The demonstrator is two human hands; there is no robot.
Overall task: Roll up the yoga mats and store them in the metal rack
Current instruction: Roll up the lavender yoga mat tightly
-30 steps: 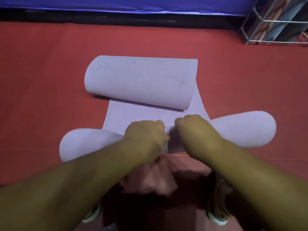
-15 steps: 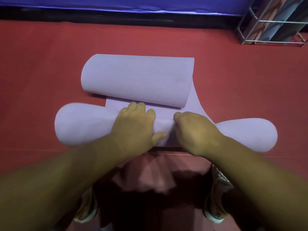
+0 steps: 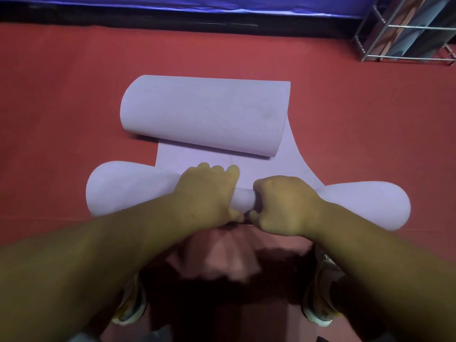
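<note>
A person crouches over a pale lilac foam yoga mat [image 3: 222,166] spread on a red padded floor [image 3: 61,107]. The near end of the mat is wound into a tight roll [image 3: 244,199] that runs left to right, its ends flaring wide in the wide-angle view. The left hand [image 3: 209,191] lies over the middle of the roll, fingers curled across its far side and thumb tucked under the near side, clasping it. The right hand [image 3: 283,206] sits just beside it on the right, balled into a fist around the roll, knuckles up. The far end of the mat curls back on itself in a loose, fat coil [image 3: 204,114], with a short flat stretch between the two rolls. At the far right corner stands a grey metal wire rack [image 3: 404,30], well apart from the mat. The person's light-coloured shoes [image 3: 318,307] show near the bottom edge.
</note>
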